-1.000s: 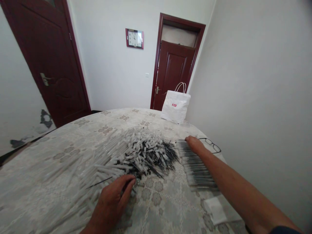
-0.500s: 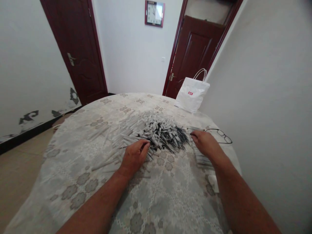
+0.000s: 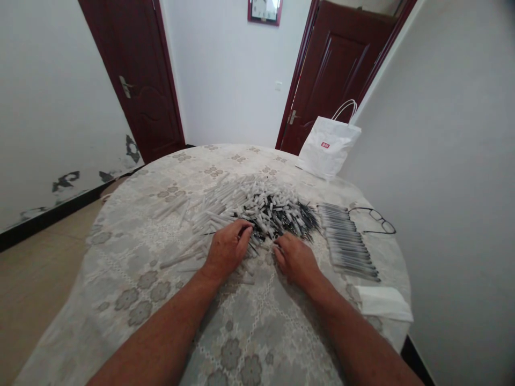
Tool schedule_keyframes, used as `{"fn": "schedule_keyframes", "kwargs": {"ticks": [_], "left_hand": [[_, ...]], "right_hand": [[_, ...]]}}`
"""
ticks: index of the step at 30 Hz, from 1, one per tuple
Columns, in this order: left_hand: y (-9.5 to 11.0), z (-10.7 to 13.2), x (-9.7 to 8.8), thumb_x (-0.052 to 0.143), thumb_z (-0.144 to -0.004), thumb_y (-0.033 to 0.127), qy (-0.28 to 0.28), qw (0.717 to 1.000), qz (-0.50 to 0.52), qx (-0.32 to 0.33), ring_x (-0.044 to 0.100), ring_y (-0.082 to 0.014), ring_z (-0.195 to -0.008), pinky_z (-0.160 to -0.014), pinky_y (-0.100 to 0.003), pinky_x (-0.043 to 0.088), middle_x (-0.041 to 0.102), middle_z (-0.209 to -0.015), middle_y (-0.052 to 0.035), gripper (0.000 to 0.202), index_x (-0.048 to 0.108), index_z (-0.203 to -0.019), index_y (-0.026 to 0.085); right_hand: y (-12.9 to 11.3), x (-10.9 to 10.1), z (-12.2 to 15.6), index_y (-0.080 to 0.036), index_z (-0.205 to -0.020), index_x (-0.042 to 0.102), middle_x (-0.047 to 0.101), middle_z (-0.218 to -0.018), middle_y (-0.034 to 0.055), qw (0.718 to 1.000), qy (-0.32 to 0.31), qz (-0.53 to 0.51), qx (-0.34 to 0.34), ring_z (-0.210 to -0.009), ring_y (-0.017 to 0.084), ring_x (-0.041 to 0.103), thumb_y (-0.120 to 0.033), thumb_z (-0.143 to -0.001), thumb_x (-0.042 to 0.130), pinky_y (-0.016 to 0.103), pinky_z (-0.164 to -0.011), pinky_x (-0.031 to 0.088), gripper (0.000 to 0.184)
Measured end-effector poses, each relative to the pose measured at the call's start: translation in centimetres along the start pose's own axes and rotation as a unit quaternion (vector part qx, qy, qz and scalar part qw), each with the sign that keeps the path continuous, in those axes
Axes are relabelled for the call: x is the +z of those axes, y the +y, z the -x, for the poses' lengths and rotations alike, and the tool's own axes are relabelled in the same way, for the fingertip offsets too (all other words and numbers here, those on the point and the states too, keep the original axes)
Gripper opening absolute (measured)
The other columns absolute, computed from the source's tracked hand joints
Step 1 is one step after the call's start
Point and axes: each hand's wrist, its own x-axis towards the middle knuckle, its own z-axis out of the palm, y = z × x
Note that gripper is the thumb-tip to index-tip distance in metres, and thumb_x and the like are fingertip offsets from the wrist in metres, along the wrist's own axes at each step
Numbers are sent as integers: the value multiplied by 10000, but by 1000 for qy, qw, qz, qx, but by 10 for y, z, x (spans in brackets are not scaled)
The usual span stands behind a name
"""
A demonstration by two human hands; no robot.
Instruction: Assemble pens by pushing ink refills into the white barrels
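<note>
A heap of white pen barrels and black refills (image 3: 261,209) lies in the middle of a round table (image 3: 132,279) with a flowered lace cloth. My left hand (image 3: 227,249) rests palm down at the heap's near edge, its fingers curled onto the pieces. My right hand (image 3: 293,257) lies just beside it at the heap's near right edge, fingers bent down among the refills. What either hand grips is hidden. A neat row of assembled pens (image 3: 348,241) lies to the right of the heap.
Black glasses (image 3: 378,220) lie beyond the pen row near the right wall. A white paper bag (image 3: 328,147) stands at the table's far edge. A folded white tissue (image 3: 382,303) sits at the near right rim. Two dark red doors (image 3: 145,80) stand behind.
My right hand has left the pen row and come left to the heap's near edge, beside my left hand. The view has tipped downward and the table looks farther off.
</note>
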Motion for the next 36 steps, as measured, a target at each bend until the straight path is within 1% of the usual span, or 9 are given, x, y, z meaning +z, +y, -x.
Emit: {"fn": "schedule_keyframes", "kwargs": {"ticks": [7, 13, 18, 21, 24, 27, 30, 33, 36], "left_hand": [[1, 1, -1, 550, -962, 283, -10, 1000, 4, 0, 689, -179, -840, -802, -281, 477, 752, -944, -33, 169, 696, -1013, 216], [6, 2, 0, 554, -958, 295, -27, 999, 31, -10, 691, -175, -839, -801, -271, 478, 751, -918, -31, 171, 698, -1001, 212], [14, 2, -1, 567, -944, 334, -67, 994, 72, -49, 689, -177, -798, -767, -276, 487, 741, -860, -25, 194, 713, -957, 207], [17, 1, -1, 575, -932, 389, -111, 975, 154, -119, 674, -169, -677, -666, -273, 506, 724, -782, -16, 239, 719, -997, 209], [17, -1, 0, 600, -909, 450, -149, 930, 280, -188, 671, -177, -646, -571, -271, 519, 727, -809, -33, 316, 705, -1066, 196], [15, -2, 1, 632, -884, 480, -150, 889, 369, -225, 677, -193, -701, -555, -275, 537, 721, -847, -55, 364, 695, -1073, 176], [13, -3, 2, 652, -870, 497, -131, 867, 413, -245, 663, -186, -707, -560, -284, 553, 712, -871, -65, 374, 691, -1024, 158], [11, -5, 2, 674, -857, 497, -96, 857, 436, -256, 668, -185, -741, -599, -301, 575, 707, -914, -67, 365, 675, -980, 154], [10, -7, 0, 705, -837, 473, -65, 851, 448, -267, 686, -195, -765, -630, -313, 582, 714, -909, -60, 359, 640, -1005, 162]], "right_hand": [[-18, 9, -4, -207, -969, 648, 624, -1029, 75, 999, -32, 28, -2, -901, 189, 604, -316, -996, 509, 273, -724, 417, 178], [6, -2, -1, -185, -987, 650, 668, -974, 80, 992, 80, -99, 5, -894, 201, 623, -260, -945, 546, 292, -784, 446, 135], [25, -13, -2, -197, -1024, 655, 692, -843, 32, 907, 211, -344, 121, -747, 177, 628, -362, -928, 576, 287, -710, 480, 206], [22, -10, -3, -198, -1021, 634, 679, -787, 12, 839, 210, -482, 143, -633, 152, 595, -424, -890, 639, 259, -586, 467, 262], [7, -2, -2, -197, -992, 634, 675, -771, 2, 807, 157, -558, 114, -576, 127, 565, -428, -864, 682, 237, -527, 442, 268], [-9, 6, 1, -193, -964, 653, 657, -730, -8, 822, 97, -557, 67, -596, 128, 574, -395, -866, 689, 233, -550, 447, 227], [-12, 5, 3, -199, -985, 673, 655, -728, -7, 867, 75, -492, 17, -625, 133, 578, -370, -894, 658, 232, -577, 439, 195], [5, -6, 2, -201, -1015, 694, 701, -857, 34, 929, 119, -351, -10, -720, 153, 611, -334, -939, 588, 255, -677, 455, 187], [30, -13, -2, -182, -1017, 697, 705, -977, 80, 969, 155, -191, 32, -883, 191, 632, -276, -963, 525, 285, -819, 452, 203]]}}
